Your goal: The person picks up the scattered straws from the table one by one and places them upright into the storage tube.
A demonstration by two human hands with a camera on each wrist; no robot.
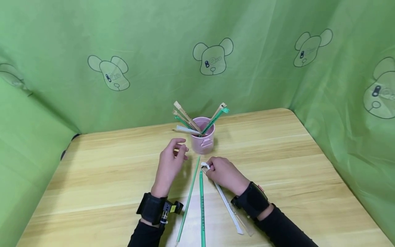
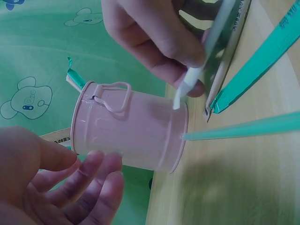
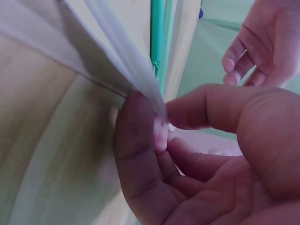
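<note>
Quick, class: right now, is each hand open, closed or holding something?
Left hand: open, holding nothing.
Right hand: closed, pinching a white-wrapped straw near one end.

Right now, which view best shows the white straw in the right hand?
Head: both ends of the white straw show, the right hand covering part. Left wrist shows one end; right wrist, a blurred stretch.

the head view is bright, the right wrist view dimmer, fingers [image 3: 136,154] shadowed
</note>
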